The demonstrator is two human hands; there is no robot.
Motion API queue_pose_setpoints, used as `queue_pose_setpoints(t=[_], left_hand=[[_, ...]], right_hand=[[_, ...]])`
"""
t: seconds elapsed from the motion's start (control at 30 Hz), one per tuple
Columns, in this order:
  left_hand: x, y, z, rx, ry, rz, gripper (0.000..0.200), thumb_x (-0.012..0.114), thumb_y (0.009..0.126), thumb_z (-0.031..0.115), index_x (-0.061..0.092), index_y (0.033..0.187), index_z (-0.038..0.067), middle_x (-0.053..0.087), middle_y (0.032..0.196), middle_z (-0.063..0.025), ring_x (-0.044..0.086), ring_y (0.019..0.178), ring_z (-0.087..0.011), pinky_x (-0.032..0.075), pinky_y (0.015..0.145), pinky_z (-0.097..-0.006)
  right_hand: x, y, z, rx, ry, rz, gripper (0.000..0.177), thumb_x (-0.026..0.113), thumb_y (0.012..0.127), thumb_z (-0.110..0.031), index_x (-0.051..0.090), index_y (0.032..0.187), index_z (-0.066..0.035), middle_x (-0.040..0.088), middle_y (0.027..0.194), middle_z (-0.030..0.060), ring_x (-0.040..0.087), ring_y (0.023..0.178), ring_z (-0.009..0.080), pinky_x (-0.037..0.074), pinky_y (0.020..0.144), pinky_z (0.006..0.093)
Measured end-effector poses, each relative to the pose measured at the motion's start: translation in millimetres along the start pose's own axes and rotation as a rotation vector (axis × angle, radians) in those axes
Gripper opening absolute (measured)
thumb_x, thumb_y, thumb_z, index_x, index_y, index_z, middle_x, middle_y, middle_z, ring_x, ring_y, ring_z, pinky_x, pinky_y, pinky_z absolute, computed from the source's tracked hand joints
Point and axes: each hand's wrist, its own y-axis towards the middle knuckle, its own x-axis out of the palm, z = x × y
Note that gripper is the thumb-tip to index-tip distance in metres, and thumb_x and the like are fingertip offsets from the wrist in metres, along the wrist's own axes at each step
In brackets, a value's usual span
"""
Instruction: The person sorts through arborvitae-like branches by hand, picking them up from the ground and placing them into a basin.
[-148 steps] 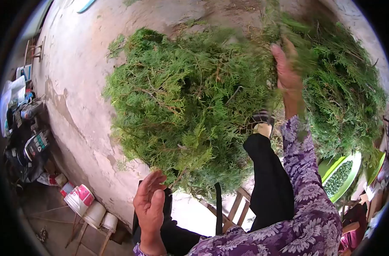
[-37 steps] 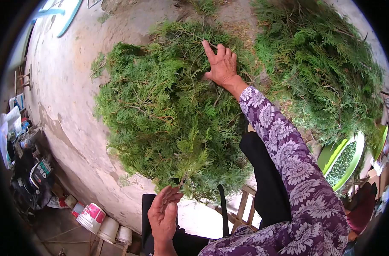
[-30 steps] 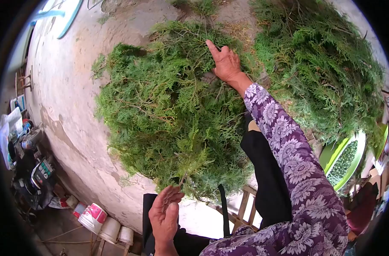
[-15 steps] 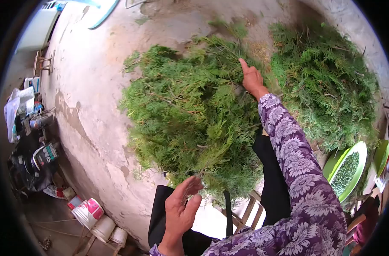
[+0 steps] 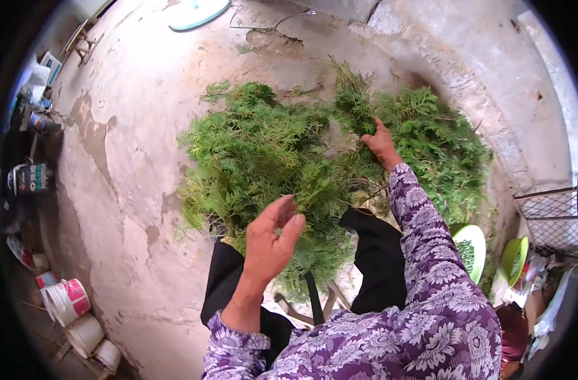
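My right hand (image 5: 382, 145) is closed around a leafy evergreen branch (image 5: 352, 98), whose flat green sprays stick up beyond the fingers. It is between a pile of cut evergreen branches (image 5: 257, 142) in front of me and a second pile (image 5: 444, 149) at the right. My left hand (image 5: 271, 237) hovers over the near side of the front pile, fingers curved and thumb apart, with nothing visible in it. Loose sprays hang down between my knees, over part of a wooden frame (image 5: 295, 310).
A light green basin (image 5: 482, 253) with small green pieces stands at the right, beside another green basin (image 5: 516, 261). White buckets (image 5: 66, 301) are at the lower left. A blue-rimmed round base (image 5: 200, 14) and a bent metal rod (image 5: 294, 16) lie farther off on the concrete floor.
The camera view has shifted, so the piles appear lower and farther left. My right hand has closed on a branch, now standing up from its fingers. My left hand stays raised and empty.
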Motion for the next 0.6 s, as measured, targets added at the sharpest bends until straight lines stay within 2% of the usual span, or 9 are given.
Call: queue_pose_setpoints(t=[0.03,0.1,0.13,0.2,0.23,0.33,0.4,0.5,0.6], left_hand=[[-1,-2,1,0.035,-0.001,-0.004,0.04,0.059,0.08,0.021,0.05,0.11,-0.004,0.061,0.094,-0.0139,0.059,0.084,-0.0168,0.046,0.075,-0.0269],[-9,-8,7,0.025,-0.007,-0.075,0.041,0.056,0.083,0.02,0.046,0.113,-0.006,0.057,0.102,-0.0131,0.054,0.094,-0.0163,0.043,0.081,-0.0265],[-11,-9,9,0.038,-0.032,-0.068,0.041,0.056,0.083,0.02,0.046,0.113,-0.006,0.057,0.102,-0.0131,0.054,0.094,-0.0163,0.043,0.081,-0.0265],[-17,-11,3,0.05,-0.08,-0.069,0.041,0.055,0.084,0.021,0.047,0.113,-0.007,0.058,0.101,-0.0129,0.055,0.093,-0.0162,0.043,0.081,-0.0264],[-15,-10,-4,0.123,-0.097,-0.008,0.043,0.058,0.08,0.026,0.051,0.109,-0.006,0.061,0.096,-0.0168,0.059,0.087,-0.0187,0.047,0.075,-0.0282],[-12,-10,-10,0.117,-0.128,-0.038,0.043,0.058,0.081,0.028,0.052,0.107,-0.006,0.061,0.095,-0.017,0.059,0.086,-0.0195,0.046,0.075,-0.0292],[-7,-7,-33,0.132,-0.177,-0.068,0.043,0.057,0.08,0.03,0.054,0.104,-0.006,0.061,0.094,-0.0156,0.06,0.085,-0.0204,0.046,0.075,-0.0304],[3,-13,-8,0.012,0.041,-0.229,0.047,0.06,0.077,0.039,0.059,0.098,-0.003,0.062,0.091,-0.0125,0.059,0.083,-0.022,0.045,0.076,-0.0315],[1,-26,24,-0.024,0.06,-0.395,0.056,0.059,0.076,0.045,0.055,0.103,-0.004,0.059,0.095,-0.0133,0.054,0.087,-0.02,0.043,0.075,-0.032]], right_hand=[[-7,2,0,-0.019,-0.021,0.004,0.068,0.064,0.062,-0.012,0.038,0.123,0.0,0.057,0.104,0.0151,0.056,0.09,0.0269,0.044,0.079,0.0319],[-20,8,2,0.016,0.328,-0.031,0.061,0.062,0.062,-0.003,0.041,0.119,0.0,0.058,0.096,0.0089,0.055,0.079,0.019,0.045,0.072,0.029],[-32,4,-11,-0.002,0.306,-0.028,0.061,0.062,0.062,-0.003,0.041,0.119,0.0,0.058,0.096,0.0089,0.055,0.079,0.019,0.045,0.072,0.029],[-48,-7,-37,0.021,0.6,0.006,0.083,0.065,0.058,-0.005,0.024,0.129,0.009,0.054,0.102,0.0132,0.051,0.084,0.0208,0.042,0.077,0.0296],[-60,-13,-51,0.002,0.576,0.004,0.083,0.065,0.058,-0.005,0.024,0.129,0.009,0.054,0.102,0.0132,0.051,0.084,0.0208,0.042,0.077,0.0296],[-91,-41,-96,0.05,0.749,0.005,0.089,0.064,0.056,0.003,0.016,0.131,0.009,0.053,0.099,0.0107,0.051,0.082,0.0205,0.043,0.074,0.0324],[-94,-63,-117,0.134,0.803,0.136,0.094,0.064,0.056,0.005,0.01,0.132,0.007,0.052,0.095,0.0097,0.05,0.081,0.0193,0.043,0.071,0.0314],[-116,-65,-121,0.122,0.929,0.185,0.094,0.064,0.057,0.005,0.007,0.132,0.006,0.053,0.091,0.0101,0.05,0.082,0.0198,0.045,0.068,0.0305],[-131,-87,-133,0.196,1.049,0.3,0.094,0.064,0.058,0.005,0.006,0.132,0.006,0.051,0.095,0.0131,0.051,0.082,0.0215,0.046,0.068,0.0327]])
